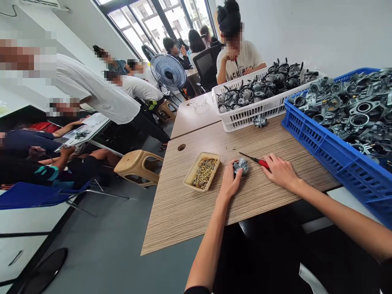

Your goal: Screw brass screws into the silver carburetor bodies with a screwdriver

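Observation:
On the wooden table my left hand (pixel 229 179) is closed around a small grey metal carburetor (pixel 243 165). The fingers cover its left side. To the right, my right hand (pixel 281 170) rests low over the tabletop, closed on the red handle of a screwdriver (pixel 262 163). Its dark shaft points left, past the far side of the carburetor. A shallow cream tray (pixel 186 181) full of small brass-coloured parts (pixel 204 172) stands left of my left hand. A few tiny loose pieces (pixel 234 148) lie beyond the carburetor.
A white basket (pixel 245 119) of carburetors with black hoses stands at the back. A blue crate (pixel 318 141) heaped with metal carburetor bodies is on the right. One carburetor (pixel 259 121) sits against the white basket. A person (pixel 245 57) sits opposite; a stool (pixel 134 163) stands left.

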`<state>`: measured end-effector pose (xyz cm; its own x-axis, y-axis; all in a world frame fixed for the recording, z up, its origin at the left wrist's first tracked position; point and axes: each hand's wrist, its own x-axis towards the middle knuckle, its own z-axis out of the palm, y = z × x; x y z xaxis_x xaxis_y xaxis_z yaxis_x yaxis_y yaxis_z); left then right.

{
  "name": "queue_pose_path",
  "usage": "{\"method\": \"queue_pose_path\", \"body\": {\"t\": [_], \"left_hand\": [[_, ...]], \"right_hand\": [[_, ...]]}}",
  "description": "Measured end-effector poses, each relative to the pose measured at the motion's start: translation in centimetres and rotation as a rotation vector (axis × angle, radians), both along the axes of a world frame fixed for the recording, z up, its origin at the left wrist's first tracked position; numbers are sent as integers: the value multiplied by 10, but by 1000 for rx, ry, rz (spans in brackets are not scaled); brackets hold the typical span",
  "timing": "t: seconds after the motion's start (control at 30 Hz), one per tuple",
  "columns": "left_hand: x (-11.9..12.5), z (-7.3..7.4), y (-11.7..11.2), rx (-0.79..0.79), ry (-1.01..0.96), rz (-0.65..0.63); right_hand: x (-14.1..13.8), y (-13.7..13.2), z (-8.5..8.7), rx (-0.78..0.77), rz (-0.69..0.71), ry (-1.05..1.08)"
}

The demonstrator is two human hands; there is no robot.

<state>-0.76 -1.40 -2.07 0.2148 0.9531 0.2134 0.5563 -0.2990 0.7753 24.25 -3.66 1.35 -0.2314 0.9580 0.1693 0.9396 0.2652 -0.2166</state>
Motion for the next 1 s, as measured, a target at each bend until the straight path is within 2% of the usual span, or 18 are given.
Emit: {"method": "queue_pose_path", "body": {"t": [0.13,0.3,0.47,0.63,0.73,0.9,1.0], "left_hand": [[1,-1,-2,-3,40,-42],[11,-4,-10,8,47,-105],[23,-4,-11,-2,20,-206],[17,-3,1,-61,-27,-263],[11,-12,9,-76,-85,-238],[3,-30,26,-98,-183,-210],[-1,-36,34,-116,-152,-309]], "right_hand": [[-13,-10,-5,141,124,158],[-35,-25,-18,124,228,376],[-38,-22,-25,97,121,489],[-34,-14,-18,-6,49,532],[-36,-10,-17,-31,23,525],[-37,-1,-26,-16,31,486],[-34,3,-23,-8,54,407]]}}
